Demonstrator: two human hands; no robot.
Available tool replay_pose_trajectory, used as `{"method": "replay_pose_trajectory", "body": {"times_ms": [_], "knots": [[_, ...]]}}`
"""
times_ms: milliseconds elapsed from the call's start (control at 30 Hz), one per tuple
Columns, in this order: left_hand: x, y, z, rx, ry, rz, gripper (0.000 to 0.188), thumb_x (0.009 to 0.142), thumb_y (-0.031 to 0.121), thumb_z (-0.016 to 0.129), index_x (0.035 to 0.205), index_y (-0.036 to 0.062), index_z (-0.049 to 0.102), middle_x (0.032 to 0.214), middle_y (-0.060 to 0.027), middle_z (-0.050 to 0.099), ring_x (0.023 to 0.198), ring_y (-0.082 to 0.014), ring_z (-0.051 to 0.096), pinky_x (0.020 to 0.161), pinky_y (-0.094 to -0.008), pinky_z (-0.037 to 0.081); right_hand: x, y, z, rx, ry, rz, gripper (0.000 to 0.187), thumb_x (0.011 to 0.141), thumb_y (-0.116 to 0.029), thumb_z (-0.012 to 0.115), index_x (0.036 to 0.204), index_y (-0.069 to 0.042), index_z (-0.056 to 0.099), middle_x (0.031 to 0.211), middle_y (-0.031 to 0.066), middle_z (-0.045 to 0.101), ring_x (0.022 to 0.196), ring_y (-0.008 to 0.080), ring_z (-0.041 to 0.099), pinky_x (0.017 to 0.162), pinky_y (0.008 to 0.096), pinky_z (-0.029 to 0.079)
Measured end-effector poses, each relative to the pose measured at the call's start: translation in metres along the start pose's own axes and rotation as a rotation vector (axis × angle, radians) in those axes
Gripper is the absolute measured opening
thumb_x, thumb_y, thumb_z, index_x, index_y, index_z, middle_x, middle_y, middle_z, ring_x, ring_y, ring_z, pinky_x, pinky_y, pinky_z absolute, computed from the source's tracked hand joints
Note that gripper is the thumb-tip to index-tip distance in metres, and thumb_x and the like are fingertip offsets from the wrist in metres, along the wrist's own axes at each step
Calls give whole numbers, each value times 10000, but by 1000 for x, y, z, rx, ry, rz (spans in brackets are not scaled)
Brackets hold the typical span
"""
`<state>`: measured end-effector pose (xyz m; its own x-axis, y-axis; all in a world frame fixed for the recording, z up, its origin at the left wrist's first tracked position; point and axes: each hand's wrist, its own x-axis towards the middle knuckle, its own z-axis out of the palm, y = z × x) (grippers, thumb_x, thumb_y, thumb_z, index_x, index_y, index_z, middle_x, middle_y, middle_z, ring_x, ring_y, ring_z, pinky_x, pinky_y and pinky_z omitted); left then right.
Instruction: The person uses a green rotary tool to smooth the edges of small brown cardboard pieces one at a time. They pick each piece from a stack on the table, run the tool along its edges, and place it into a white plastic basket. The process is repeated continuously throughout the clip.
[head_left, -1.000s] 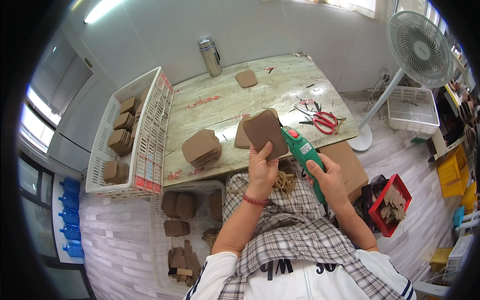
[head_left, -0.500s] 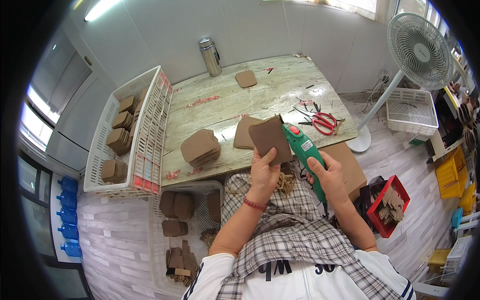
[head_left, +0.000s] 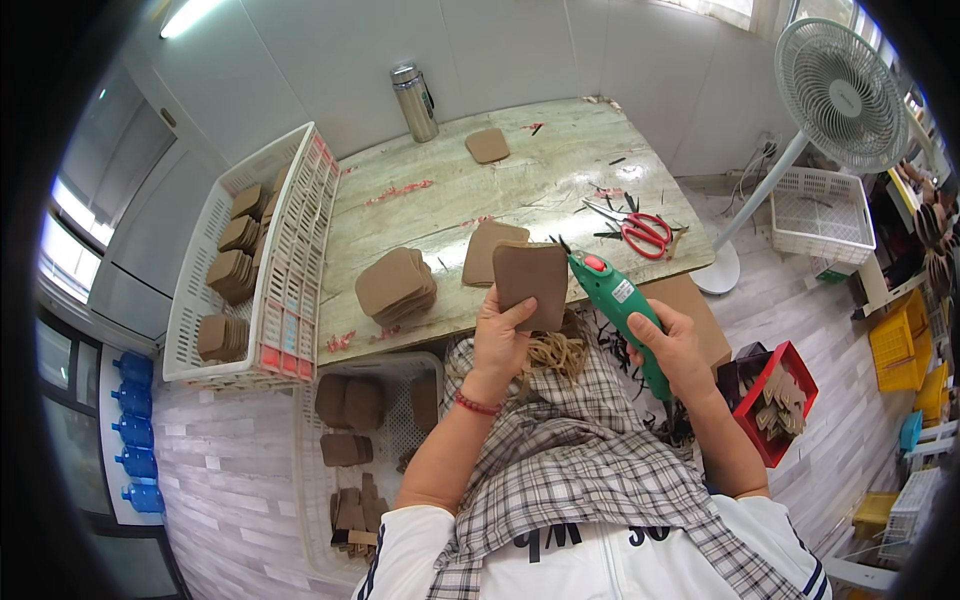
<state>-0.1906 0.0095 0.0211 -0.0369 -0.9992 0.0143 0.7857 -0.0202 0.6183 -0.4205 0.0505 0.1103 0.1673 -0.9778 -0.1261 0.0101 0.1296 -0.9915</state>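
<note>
My left hand (head_left: 503, 335) grips a brown rounded-corner piece (head_left: 532, 285), leather-like, by its lower left part, thumb on its face. In my right hand (head_left: 665, 345) is a pair of green electric scissors (head_left: 622, 300) with a red button. Their dark tip points up and left, close to the piece's upper right corner; whether they touch I cannot tell. Behind the held piece, similar brown pieces (head_left: 490, 250) lie on the table (head_left: 400, 225). A taller stack of brown pieces (head_left: 393, 287) stands to their left, and a single brown piece (head_left: 487, 146) lies farther back.
Red-handled scissors (head_left: 645, 235) lie among dark scraps at the table's right. A white crate (head_left: 290, 260) of brown stacks stands left; another crate (head_left: 310, 480) sits below. A steel flask (head_left: 414, 103) stands at the back. Right are a fan (head_left: 842, 95) and a red box (head_left: 765, 440) of offcuts.
My left hand has shifted left and turned the brown piece more upright. My right hand has moved slightly right with the electric scissors, and the gap between my hands has widened.
</note>
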Motion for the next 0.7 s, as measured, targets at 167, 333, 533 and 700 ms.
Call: {"method": "replay_pose_trajectory", "body": {"times_ms": [167, 333, 533, 700], "knots": [[0, 20, -6, 139, -20, -56, 342, 867, -98, 576, 1180, 39, 591, 1106, -73, 664, 984, -174, 654, 821, -315, 570, -6, 2, -12, -11, -38, 17, 333, 934, -284, 629, 1063, 22, 602, 729, 21, 561, 590, 82, 533, 527, 226, 444], [2, 38, -13, 245, -90, -138, 389, 837, -112, 586, 1206, 10, 589, 1085, -72, 672, 949, -148, 656, 812, -290, 552, -10, -1, -24, -33, -102, 74, 335, 904, -254, 672, 1077, 28, 623, 768, 11, 569, 621, 71, 539, 526, 223, 439], [2, 54, -15, 397, -99, -250, 436, 792, -116, 615, 1211, 2, 587, 1101, -67, 664, 965, -150, 645, 826, -296, 531, -14, -2, -34, -166, -152, 83, 332, 888, -259, 685, 1073, 12, 634, 756, -4, 577, 623, 59, 530, 532, 222, 441], [-2, 52, -17, 437, -98, -312, 454, 783, -115, 622, 1221, -5, 583, 1110, -66, 660, 971, -149, 640, 843, -295, 526, -20, -1, -31, -226, -133, 74, 331, 873, -256, 695, 1065, 8, 637, 751, -7, 583, 618, 50, 526, 536, 218, 441]]}}
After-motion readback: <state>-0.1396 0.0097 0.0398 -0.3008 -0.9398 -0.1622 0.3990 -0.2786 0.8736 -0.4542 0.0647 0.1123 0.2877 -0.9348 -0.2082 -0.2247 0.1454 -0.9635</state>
